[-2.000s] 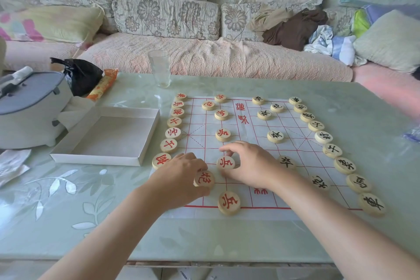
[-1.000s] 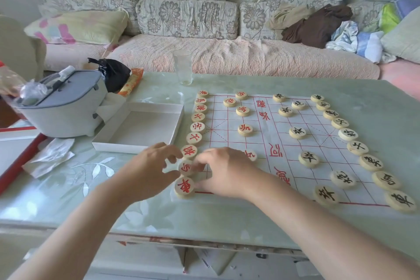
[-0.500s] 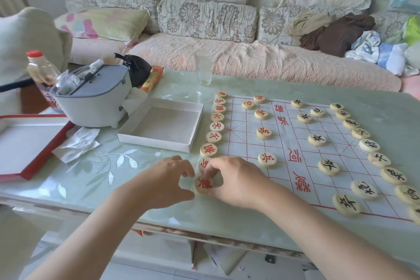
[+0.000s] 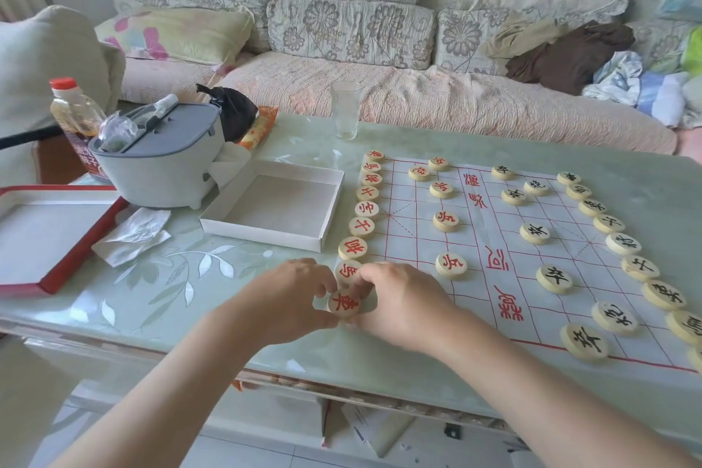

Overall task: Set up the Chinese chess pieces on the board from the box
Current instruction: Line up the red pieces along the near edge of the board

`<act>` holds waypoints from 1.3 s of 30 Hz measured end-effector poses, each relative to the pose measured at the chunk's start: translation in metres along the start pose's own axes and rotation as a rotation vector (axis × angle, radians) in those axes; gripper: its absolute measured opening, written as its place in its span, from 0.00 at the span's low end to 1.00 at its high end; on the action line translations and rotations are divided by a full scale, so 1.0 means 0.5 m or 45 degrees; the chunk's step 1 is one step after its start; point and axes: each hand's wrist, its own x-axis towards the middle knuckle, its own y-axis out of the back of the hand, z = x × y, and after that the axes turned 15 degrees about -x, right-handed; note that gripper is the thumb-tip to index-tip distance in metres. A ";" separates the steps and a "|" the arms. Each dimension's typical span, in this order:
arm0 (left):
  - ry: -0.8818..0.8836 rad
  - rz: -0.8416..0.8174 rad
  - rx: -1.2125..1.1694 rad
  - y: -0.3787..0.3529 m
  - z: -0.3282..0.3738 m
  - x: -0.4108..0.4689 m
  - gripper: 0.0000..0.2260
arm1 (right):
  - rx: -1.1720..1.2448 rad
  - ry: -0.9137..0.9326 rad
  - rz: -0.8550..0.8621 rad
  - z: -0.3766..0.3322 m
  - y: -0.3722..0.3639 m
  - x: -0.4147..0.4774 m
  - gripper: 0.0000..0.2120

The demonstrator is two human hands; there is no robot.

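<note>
Left hand [image 4: 288, 300]: pinched red corner piece [image 4: 344, 303], board's [image 4: 494, 228] 7 o'clock
Right hand [image 4: 399, 302]: curled fingertips pinched same piece

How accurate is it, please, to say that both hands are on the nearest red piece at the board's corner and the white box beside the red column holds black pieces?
One detail is wrong: the head view shows the white box empty. The rest stands: the left hand and right hand both pinch the nearest red piece at the board's corner.
</note>
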 end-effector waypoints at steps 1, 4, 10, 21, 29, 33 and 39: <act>0.011 -0.015 -0.007 0.001 -0.001 0.000 0.19 | 0.010 0.002 -0.011 0.002 0.003 0.000 0.16; 0.091 -0.030 -0.084 0.014 -0.005 0.000 0.23 | 0.114 -0.039 -0.014 0.017 0.020 0.005 0.15; 0.069 0.164 -0.141 0.008 -0.013 0.031 0.15 | 0.093 -0.148 0.127 0.049 0.009 0.039 0.10; 0.037 0.194 -0.214 -0.013 -0.010 0.057 0.13 | 0.109 -0.082 0.165 0.047 -0.004 0.058 0.11; 0.045 0.260 -0.151 -0.009 0.009 0.088 0.15 | 0.045 -0.139 0.168 0.075 0.016 0.108 0.09; 0.083 0.221 -0.100 -0.012 0.016 0.106 0.15 | -0.016 -0.128 0.125 0.078 0.011 0.133 0.07; 0.076 0.208 -0.063 -0.013 0.008 0.121 0.13 | 0.011 -0.100 0.122 0.080 0.010 0.160 0.05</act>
